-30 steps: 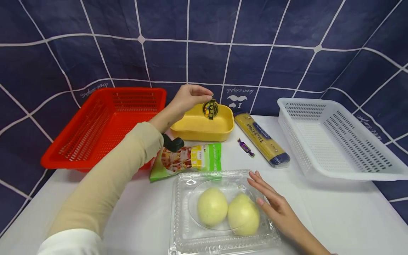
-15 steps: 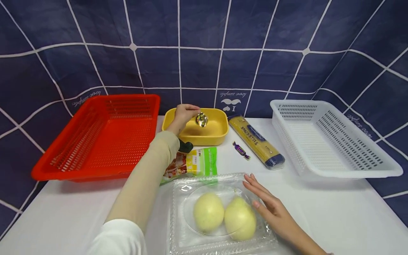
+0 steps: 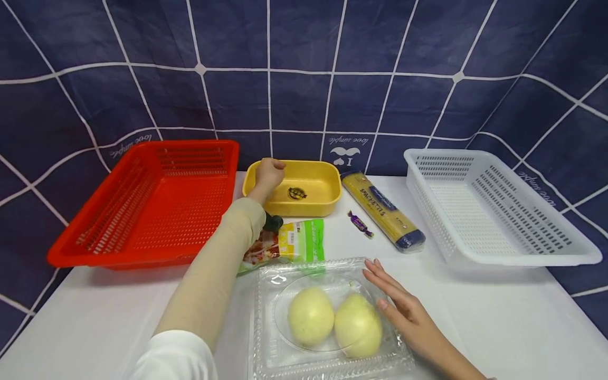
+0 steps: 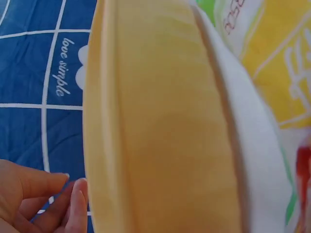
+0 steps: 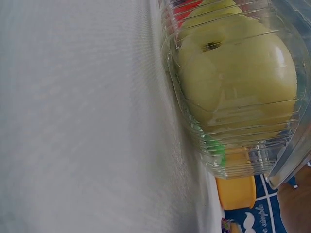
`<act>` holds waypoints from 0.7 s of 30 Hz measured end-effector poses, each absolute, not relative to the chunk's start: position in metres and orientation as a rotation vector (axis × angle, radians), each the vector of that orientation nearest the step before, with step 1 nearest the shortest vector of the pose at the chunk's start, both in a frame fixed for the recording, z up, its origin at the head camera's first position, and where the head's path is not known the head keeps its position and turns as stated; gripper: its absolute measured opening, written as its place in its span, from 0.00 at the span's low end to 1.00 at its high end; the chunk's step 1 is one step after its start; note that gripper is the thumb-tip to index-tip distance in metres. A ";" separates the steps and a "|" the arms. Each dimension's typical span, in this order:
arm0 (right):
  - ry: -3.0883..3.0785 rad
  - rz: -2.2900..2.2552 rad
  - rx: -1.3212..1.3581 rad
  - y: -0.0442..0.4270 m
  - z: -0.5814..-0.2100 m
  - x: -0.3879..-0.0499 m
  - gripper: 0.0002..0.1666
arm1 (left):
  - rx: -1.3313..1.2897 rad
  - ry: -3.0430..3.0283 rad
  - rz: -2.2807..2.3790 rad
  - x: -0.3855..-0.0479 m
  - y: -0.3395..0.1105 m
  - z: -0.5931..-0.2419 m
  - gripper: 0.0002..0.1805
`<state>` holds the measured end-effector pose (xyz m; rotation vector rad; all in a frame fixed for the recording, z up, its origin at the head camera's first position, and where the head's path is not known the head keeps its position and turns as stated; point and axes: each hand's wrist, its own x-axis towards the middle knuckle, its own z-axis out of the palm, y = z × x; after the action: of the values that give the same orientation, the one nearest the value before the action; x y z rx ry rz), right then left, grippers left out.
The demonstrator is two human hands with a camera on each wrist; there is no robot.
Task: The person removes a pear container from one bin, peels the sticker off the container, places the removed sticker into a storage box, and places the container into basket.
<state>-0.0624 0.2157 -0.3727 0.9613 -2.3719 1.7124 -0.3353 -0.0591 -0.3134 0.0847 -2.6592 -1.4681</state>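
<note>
See the label [image 3: 297, 193] inside the tub [image 3: 324, 182], apart from the left hand [image 3: 269, 173], loosely curled and grasping nothing. Probably best to lift that hand straight out. Rest the right hand [image 3: 405, 310] lightly, straight-fingered and empty, at the clear box [image 3: 280, 290] with 2 pears [image 3: 311, 315].

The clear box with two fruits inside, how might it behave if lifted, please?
The clear box would probably flex, as its ribbed plastic looks thin. It may feel weighty, given two plump fruits. Being round, these could roll if it tilts.
</note>
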 end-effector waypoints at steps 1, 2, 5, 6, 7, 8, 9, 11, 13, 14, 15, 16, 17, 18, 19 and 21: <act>-2.367 1.703 0.966 0.216 -0.373 -0.063 0.31 | 0.105 -2.658 -1.440 -0.335 -0.059 -0.310 0.17; -2.361 1.694 0.972 0.216 -0.373 -0.063 0.31 | 0.121 -2.655 -1.421 -0.335 -0.060 -0.307 0.18; -2.356 1.684 0.979 0.217 -0.373 -0.064 0.31 | 0.117 -2.611 -1.454 -0.331 -0.059 -0.297 0.17; -2.359 1.680 0.977 0.217 -0.373 -0.064 0.31 | 0.105 -2.578 -1.499 -0.328 -0.058 -0.293 0.17; -2.365 1.683 0.971 0.218 -0.373 -0.064 0.31 | 0.078 -2.527 -1.568 -0.324 -0.056 -0.289 0.16; -2.372 1.684 0.964 0.219 -0.373 -0.063 0.31 | 0.040 -2.476 -1.639 -0.318 -0.054 -0.283 0.15; -2.379 1.684 0.952 0.220 -0.373 -0.063 0.31 | -0.013 -2.419 -1.718 -0.311 -0.051 -0.278 0.14; -2.391 1.681 0.931 0.222 -0.373 -0.063 0.31 | -0.147 -2.290 -1.874 -0.293 -0.047 -0.265 0.15; -2.392 1.669 0.923 0.223 -0.373 -0.062 0.31 | -0.302 -2.180 -1.982 -0.271 -0.045 -0.253 0.15; -2.389 1.669 0.923 0.223 -0.373 -0.062 0.31 | -0.383 -2.135 -2.012 -0.258 -0.046 -0.247 0.16; -2.384 1.668 0.924 0.223 -0.374 -0.062 0.31 | -0.462 -2.094 -2.032 -0.245 -0.049 -0.243 0.16; -2.378 1.672 0.929 0.222 -0.374 -0.062 0.31 | -0.528 -2.064 -2.038 -0.232 -0.053 -0.240 0.16; -2.373 1.674 0.935 0.221 -0.374 -0.062 0.31 | -0.585 -2.039 -2.034 -0.219 -0.059 -0.239 0.16; -2.363 1.670 0.950 0.220 -0.374 -0.062 0.31 | -0.624 -2.034 -2.019 -0.207 -0.065 -0.238 0.16; -2.356 1.673 0.959 0.219 -0.375 -0.062 0.31 | -0.656 -2.026 -2.006 -0.195 -0.072 -0.239 0.16; -2.351 1.684 0.966 0.217 -0.376 -0.062 0.32 | -0.669 -2.047 -1.978 -0.172 -0.087 -0.244 0.16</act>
<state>-0.0620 0.2174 -0.3755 0.9660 -2.3514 1.6839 -0.1719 -0.0875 -0.2440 -0.6691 -2.0472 -1.9777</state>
